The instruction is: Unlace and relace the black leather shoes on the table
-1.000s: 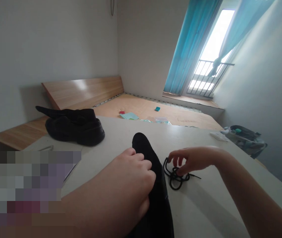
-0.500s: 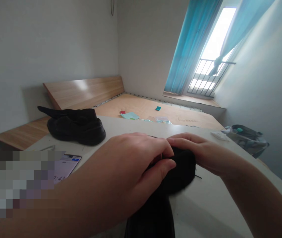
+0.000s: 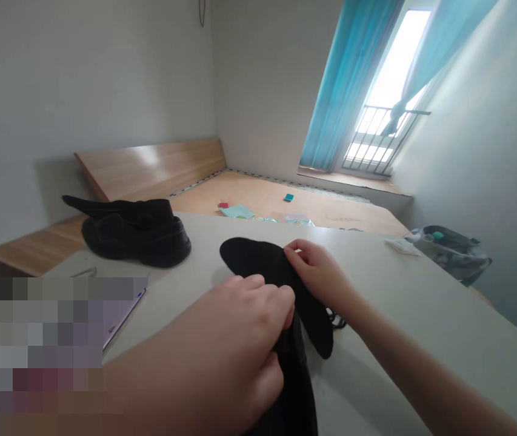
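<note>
In my right hand (image 3: 319, 272) is a black insole (image 3: 267, 257), pinched at its upper edge between thumb and fingers. It slants above the table, its rounded end at upper left and its narrower end at lower right. My left hand (image 3: 253, 345) is closed around the upper part of a black shoe (image 3: 292, 387) in front of me, partly hidden by that hand. Black laces (image 3: 337, 319) show beyond the insole, under my right wrist. A second black shoe (image 3: 135, 239) stands at the left, with a flat black piece lying along its top.
The white table (image 3: 403, 303) spreads under both hands. A phone (image 3: 124, 321), mostly blurred out, lies at the left. White tissue (image 3: 401, 247) is near the right edge, beside a lined bin (image 3: 453, 251). Behind stands a bed board (image 3: 344, 212) with small packets on it.
My right hand has lifted and turned the insole, so its full length shows. My left hand has let go of the insole and moved down and left onto the shoe.
</note>
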Action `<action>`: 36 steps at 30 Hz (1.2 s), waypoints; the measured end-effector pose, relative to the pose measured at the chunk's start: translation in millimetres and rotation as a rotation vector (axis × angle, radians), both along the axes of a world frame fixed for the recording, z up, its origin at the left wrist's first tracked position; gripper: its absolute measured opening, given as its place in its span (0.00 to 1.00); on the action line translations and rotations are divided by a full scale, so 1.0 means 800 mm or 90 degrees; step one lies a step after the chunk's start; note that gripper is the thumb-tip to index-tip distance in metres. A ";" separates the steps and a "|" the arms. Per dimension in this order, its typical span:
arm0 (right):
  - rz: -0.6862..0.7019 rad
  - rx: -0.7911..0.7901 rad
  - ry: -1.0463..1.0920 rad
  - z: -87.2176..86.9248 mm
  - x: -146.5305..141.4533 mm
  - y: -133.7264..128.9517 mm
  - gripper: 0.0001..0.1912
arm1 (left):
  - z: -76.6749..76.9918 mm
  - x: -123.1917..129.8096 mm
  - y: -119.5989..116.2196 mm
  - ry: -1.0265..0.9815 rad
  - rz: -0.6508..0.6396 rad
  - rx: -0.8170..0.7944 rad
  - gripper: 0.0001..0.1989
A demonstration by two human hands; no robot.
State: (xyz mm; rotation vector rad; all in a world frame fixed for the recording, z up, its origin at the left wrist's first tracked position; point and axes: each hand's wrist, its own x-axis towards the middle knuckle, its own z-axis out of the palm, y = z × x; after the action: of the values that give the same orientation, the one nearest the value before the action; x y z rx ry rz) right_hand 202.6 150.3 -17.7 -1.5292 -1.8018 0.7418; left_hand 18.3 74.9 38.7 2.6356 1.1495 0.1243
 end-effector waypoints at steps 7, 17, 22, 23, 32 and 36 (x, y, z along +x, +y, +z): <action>0.090 0.022 -0.080 -0.015 -0.008 -0.006 0.15 | -0.012 0.014 -0.004 0.156 -0.027 0.041 0.22; 0.353 -0.188 -0.216 0.047 0.028 -0.025 0.21 | -0.004 -0.003 0.007 0.015 0.085 0.059 0.12; 0.309 -0.201 -0.219 0.058 0.033 -0.032 0.14 | -0.008 -0.003 0.026 -0.062 0.097 0.087 0.09; 0.296 -0.186 -0.208 0.055 0.032 -0.032 0.10 | -0.010 -0.004 0.028 -0.068 0.098 0.090 0.09; 0.057 -0.039 -0.049 0.032 0.024 -0.006 0.07 | -0.005 -0.003 0.026 -0.066 0.101 0.096 0.08; 0.065 -0.114 0.099 0.059 0.035 -0.017 0.16 | 0.001 -0.006 0.025 -0.018 0.075 0.052 0.11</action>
State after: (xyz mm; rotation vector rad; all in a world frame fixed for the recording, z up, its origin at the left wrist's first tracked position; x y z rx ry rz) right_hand 230.6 136.8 29.3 -1.4545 -1.7454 1.0678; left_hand 13.3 94.8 39.3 2.6264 1.3162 0.2361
